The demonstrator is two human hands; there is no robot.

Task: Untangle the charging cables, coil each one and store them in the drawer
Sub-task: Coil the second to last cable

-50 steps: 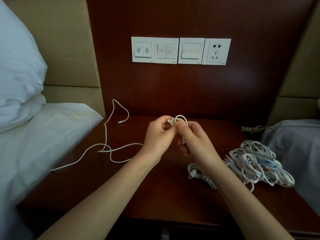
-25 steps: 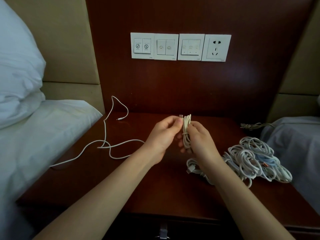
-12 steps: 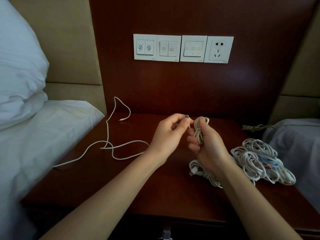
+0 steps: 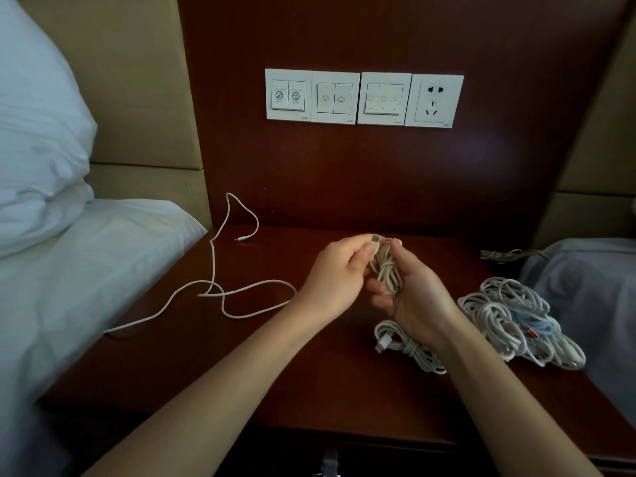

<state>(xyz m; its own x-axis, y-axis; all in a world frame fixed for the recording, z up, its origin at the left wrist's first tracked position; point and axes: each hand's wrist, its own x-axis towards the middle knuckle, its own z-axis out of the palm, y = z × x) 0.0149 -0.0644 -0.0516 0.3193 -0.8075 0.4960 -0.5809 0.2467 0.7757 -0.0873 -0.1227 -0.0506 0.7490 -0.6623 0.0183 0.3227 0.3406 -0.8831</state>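
Above the middle of the dark wooden nightstand (image 4: 327, 373), my right hand (image 4: 413, 294) grips a small coiled white cable (image 4: 387, 270). My left hand (image 4: 335, 277) pinches that cable's plug end (image 4: 375, 243) at the top of the coil. A loose white cable (image 4: 220, 290) sprawls over the nightstand's left side. One coiled white cable (image 4: 402, 342) lies just under my right wrist. A tangled heap of white cables (image 4: 516, 315) sits at the right. The drawer's handle (image 4: 328, 461) shows at the bottom edge.
A bed with white sheets (image 4: 69, 287) and a pillow (image 4: 34, 132) borders the nightstand on the left. Another bed's sheet (image 4: 592, 287) lies to the right. A row of switches and a socket (image 4: 364, 98) is on the wooden back panel.
The coil has turned from a flat loop held by both hands into an upright bundle in my right hand. My left hand has shifted to pinch the plug end.
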